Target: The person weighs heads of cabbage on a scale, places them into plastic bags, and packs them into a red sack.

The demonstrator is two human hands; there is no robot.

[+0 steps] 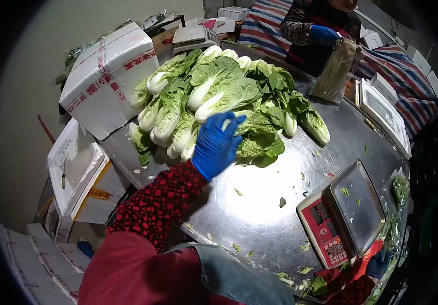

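Cabbages [229, 94] on metal table [259, 198] (scraps [282, 202] too), pale wall [31, 76]

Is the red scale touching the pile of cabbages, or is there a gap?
Apart: the head view shows metal tabletop between the red scale and the cabbages.

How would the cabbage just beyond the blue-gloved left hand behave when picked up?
The cabbage would probably feel stiff along its thick white base. Its broad, crinkled leaves might flop or tear. Elongated, it may roll sideways.
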